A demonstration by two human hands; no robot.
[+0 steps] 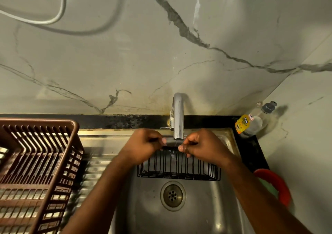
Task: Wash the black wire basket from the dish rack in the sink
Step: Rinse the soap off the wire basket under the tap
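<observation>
Marble-patterned wall panels back a steel sink [206,206] set in a dark counter, where we find the black wire basket [179,167] held over the basin, just under the tap [178,115], above the drain [172,195]. We note the left hand [143,144] and right hand [203,145] set apart, each with fingers curled round the basket's far rim, either side of the spout. A thin stream appears to fall between them onto the wires. At left stands a brown dish rack [36,171]; at far right, a soap bottle [251,122]. We judge the rinse in progress; it would be done well by tilting and turning the basket so water reaches every wire, keeping both grips firm on the wet rim.
</observation>
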